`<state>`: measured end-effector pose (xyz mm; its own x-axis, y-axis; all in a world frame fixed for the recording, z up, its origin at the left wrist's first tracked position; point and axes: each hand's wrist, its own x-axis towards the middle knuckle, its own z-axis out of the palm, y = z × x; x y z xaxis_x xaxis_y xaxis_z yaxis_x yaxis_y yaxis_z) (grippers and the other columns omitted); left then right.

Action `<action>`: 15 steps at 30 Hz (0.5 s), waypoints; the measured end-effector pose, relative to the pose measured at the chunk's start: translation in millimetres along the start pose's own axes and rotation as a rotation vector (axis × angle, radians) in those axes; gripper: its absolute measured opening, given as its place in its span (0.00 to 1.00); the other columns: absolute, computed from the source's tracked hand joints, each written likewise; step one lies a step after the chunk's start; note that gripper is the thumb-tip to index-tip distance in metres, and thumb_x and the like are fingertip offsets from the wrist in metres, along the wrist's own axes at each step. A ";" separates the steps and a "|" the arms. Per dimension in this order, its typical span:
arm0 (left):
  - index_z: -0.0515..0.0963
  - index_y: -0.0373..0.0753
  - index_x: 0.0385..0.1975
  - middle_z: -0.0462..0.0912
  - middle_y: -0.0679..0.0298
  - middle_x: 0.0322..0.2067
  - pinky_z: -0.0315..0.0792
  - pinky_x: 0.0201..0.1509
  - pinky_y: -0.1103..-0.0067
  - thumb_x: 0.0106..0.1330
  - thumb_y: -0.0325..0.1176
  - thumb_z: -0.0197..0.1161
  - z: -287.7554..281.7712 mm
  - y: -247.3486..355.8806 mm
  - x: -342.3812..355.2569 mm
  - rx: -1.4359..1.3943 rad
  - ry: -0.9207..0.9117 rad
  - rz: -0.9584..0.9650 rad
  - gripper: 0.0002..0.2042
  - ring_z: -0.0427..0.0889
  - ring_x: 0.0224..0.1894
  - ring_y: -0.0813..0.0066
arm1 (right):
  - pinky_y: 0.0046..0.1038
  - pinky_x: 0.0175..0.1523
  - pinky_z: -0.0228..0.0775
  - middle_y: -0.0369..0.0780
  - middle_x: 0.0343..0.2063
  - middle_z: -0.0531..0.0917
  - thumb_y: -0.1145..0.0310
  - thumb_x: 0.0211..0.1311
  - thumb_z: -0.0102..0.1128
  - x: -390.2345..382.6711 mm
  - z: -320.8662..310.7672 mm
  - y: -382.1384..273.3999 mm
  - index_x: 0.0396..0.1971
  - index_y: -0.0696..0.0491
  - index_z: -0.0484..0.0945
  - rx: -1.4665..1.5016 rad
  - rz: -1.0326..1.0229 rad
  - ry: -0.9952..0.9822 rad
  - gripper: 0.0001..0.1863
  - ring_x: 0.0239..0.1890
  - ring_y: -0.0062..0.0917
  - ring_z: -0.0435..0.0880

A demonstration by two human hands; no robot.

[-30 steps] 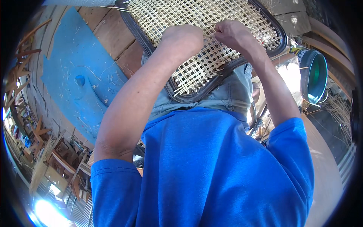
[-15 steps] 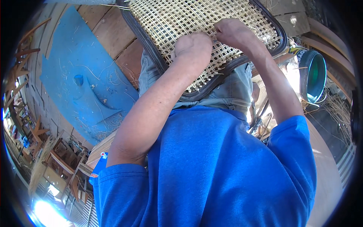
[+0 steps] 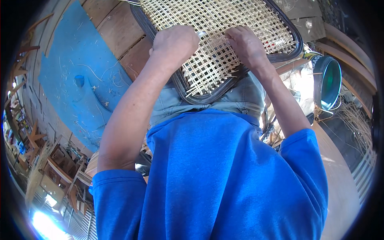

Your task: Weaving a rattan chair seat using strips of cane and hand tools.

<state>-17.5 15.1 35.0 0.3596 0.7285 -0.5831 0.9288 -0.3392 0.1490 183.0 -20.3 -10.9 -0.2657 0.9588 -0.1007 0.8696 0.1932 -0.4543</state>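
A dark wooden frame [image 3: 199, 98] with a woven mesh of pale cane [image 3: 208, 66] rests across my lap. Over the mesh's left side, my left hand [image 3: 176, 43] is closed, knuckles up; a small shiny bit shows beside its fingers, but what they hold is hidden. My right hand [image 3: 246, 46] is also closed, its thumb and fingers pinched at what looks like a thin cane strand above the middle of the mesh. Short loose cane ends stick out along the near edge of the frame.
A blue sheet [image 3: 76, 44] strewn with cane scraps lies on the wooden floorboards [image 3: 120, 32] at left. To the right stands a dark bucket [image 3: 332, 82], green inside, near a heap of loose strands [image 3: 356, 120]. Wooden furniture parts [image 3: 60, 170] stand at far left.
My left hand has moved left, away from the right hand, which has shifted slightly down and right. A gap with bare mesh now lies between them.
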 end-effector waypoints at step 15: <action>0.79 0.36 0.30 0.82 0.52 0.28 0.75 0.38 0.61 0.58 0.32 0.49 4.0 1.5 9.8 -0.056 0.133 0.094 0.11 0.82 0.33 0.53 | 0.33 0.44 0.70 0.41 0.29 0.77 0.71 0.56 0.57 -5.3 -1.1 2.5 0.31 0.55 0.78 0.004 -0.102 0.009 0.05 0.37 0.36 0.76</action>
<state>-12.9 19.3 26.3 0.4502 0.7686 -0.4546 0.8928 -0.3784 0.2444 187.0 -24.7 -10.5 -0.3488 0.9361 -0.0462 0.8367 0.2888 -0.4654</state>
